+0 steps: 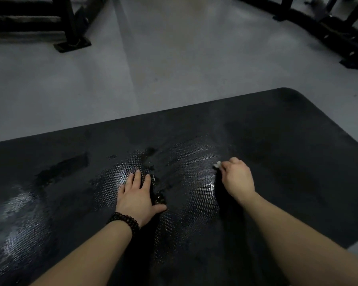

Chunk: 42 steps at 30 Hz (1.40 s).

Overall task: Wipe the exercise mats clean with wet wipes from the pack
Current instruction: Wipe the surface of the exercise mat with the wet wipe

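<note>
Lying flat on the grey floor (174, 58), black exercise mat (277, 141), gleaming wet across its near middle. Bracing it, left hand (137, 200), fingers straight and slightly apart. Rubbing rightward, right hand (238, 178), fingers clamping a bunched wet wipe (217, 164).

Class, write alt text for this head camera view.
A right hand rubs a crumpled wet wipe across a dark exercise mat, while the left hand presses flat on its wet, shiny middle. Grey floor lies beyond.

Wet wipe (217, 164) mostly hidden in fist.
</note>
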{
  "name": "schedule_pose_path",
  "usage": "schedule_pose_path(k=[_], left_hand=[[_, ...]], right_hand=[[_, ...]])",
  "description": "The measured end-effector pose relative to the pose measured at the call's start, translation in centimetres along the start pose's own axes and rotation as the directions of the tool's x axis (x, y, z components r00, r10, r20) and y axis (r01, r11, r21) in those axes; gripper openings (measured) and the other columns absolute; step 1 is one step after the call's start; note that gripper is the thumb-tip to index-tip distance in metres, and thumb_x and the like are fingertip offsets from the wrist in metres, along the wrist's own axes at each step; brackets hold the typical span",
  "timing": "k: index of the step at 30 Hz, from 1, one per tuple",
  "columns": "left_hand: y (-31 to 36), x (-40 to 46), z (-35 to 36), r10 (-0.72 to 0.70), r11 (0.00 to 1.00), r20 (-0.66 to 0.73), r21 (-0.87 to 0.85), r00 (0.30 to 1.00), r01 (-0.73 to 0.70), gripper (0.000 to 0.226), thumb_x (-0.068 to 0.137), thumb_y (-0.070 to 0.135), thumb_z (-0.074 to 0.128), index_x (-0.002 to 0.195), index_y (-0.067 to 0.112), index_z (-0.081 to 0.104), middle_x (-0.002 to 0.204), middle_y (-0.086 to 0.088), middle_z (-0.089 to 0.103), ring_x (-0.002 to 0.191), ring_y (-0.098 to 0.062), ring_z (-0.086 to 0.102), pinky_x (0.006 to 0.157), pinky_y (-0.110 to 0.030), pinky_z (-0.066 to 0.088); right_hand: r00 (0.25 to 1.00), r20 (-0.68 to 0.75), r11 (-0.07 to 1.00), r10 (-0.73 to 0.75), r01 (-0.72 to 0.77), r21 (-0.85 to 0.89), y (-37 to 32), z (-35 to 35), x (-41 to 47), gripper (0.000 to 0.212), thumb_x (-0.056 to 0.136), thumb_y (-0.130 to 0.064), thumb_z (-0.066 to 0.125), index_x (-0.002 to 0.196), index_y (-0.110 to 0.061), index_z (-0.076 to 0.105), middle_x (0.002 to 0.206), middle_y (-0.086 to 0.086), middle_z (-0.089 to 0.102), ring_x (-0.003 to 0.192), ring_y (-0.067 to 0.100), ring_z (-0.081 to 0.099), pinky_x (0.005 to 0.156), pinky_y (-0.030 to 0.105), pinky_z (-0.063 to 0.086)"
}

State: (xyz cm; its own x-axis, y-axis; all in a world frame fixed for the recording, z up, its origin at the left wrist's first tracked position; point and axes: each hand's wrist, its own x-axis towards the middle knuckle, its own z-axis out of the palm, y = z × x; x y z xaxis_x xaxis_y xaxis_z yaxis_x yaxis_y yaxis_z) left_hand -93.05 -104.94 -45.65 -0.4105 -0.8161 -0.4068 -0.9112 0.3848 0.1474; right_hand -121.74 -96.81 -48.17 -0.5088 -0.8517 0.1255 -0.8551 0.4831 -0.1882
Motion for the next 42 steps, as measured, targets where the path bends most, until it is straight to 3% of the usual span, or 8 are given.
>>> schedule_pose_path(k=[4,12,22,26,29,34,38,42], left_hand=[[0.1,0.0,0.2,0.001,1.000,0.002,0.005,1.000,-0.001,0.115,0.082,0.079,0.058,0.163,0.023,-0.001,0.170,-0.005,-0.014,0.157,-0.025,-0.012,0.128,-0.046,0.005],[-0.2,0.2,0.2,0.021,1.000,0.004,0.021,1.000,-0.021,0.116,0.081,0.081,0.057,0.164,0.024,-0.002,0.170,-0.006,-0.014,0.157,-0.025,-0.012,0.128,-0.045,0.006],[-0.8,-0.7,0.1,0.044,0.998,0.029,0.048,0.999,-0.045,0.117,0.080,0.078,0.062,0.163,0.029,-0.005,0.169,-0.004,-0.020,0.156,-0.026,-0.017,0.127,-0.046,0.004],[-0.9,-1.6,0.4,0.044,0.999,0.023,0.027,0.999,-0.045,0.113,0.084,0.071,0.065,0.163,0.028,-0.003,0.170,-0.002,-0.017,0.157,-0.024,-0.012,0.127,-0.043,0.008],[-1.5,-1.5,0.3,0.058,0.998,-0.001,0.024,0.998,-0.058,0.101,0.091,0.049,0.064,0.163,0.020,-0.001,0.171,0.001,-0.012,0.157,-0.020,-0.006,0.127,-0.042,0.016],[-0.3,-0.6,-1.6,-0.011,0.998,0.001,0.060,1.000,0.011,0.143,0.054,0.074,0.085,0.162,0.017,0.008,0.168,0.004,0.005,0.154,-0.022,0.008,0.121,-0.044,0.025],[0.0,-1.0,-1.6,-0.024,0.996,0.015,0.090,1.000,0.023,0.143,0.056,0.075,0.083,0.162,0.017,0.006,0.169,0.005,0.002,0.154,-0.022,0.005,0.121,-0.046,0.026],[-0.6,-1.2,-0.6,-0.033,0.999,-0.010,0.018,0.999,0.033,0.143,0.058,0.074,0.082,0.164,0.022,0.000,0.170,0.010,-0.005,0.156,-0.019,-0.001,0.124,-0.044,0.019]], right_hand=[[0.980,-0.028,0.980,0.198,-0.197,0.025,-2.0,-0.3,-1.4,0.018,0.088,-0.011,0.057,0.087,-0.011,0.075,0.079,0.010,0.059,0.067,0.034,0.061,0.056,0.032,0.043],[0.953,0.013,0.917,-0.304,0.289,0.276,-11.1,2.2,-9.1,0.021,0.084,-0.017,0.068,0.105,-0.017,0.067,0.086,0.001,0.052,0.080,0.021,0.050,0.060,0.030,0.047],[0.891,-0.059,0.889,0.449,-0.439,0.130,-0.1,-1.6,-0.6,0.017,0.087,-0.015,0.059,0.094,-0.016,0.074,0.092,0.015,0.068,0.084,0.039,0.063,0.071,0.038,0.048],[0.997,0.046,0.970,-0.063,0.050,0.236,-12.5,0.9,-5.8,0.028,0.069,-0.003,0.065,0.089,-0.020,0.073,0.079,0.004,0.066,0.070,0.026,0.063,0.059,0.027,0.046],[0.909,0.076,0.845,-0.409,0.346,0.408,-17.3,1.2,-10.0,0.012,0.066,-0.012,0.066,0.076,-0.018,0.069,0.064,0.002,0.056,0.058,0.025,0.057,0.046,0.024,0.046],[0.991,-0.075,0.951,0.114,-0.087,0.297,-6.7,-0.2,-2.1,0.013,0.079,-0.010,0.061,0.082,-0.017,0.072,0.075,0.006,0.061,0.073,0.031,0.060,0.061,0.033,0.048],[0.887,0.023,0.880,0.461,-0.461,0.113,3.2,-2.4,2.6,0.020,0.087,-0.017,0.058,0.098,-0.016,0.074,0.095,0.013,0.069,0.088,0.037,0.063,0.075,0.037,0.052],[0.984,0.046,0.974,0.174,-0.179,0.137,-7.1,0.4,-1.2,0.035,0.072,-0.008,0.062,0.098,-0.028,0.074,0.091,-0.001,0.069,0.081,0.023,0.065,0.067,0.026,0.047]])
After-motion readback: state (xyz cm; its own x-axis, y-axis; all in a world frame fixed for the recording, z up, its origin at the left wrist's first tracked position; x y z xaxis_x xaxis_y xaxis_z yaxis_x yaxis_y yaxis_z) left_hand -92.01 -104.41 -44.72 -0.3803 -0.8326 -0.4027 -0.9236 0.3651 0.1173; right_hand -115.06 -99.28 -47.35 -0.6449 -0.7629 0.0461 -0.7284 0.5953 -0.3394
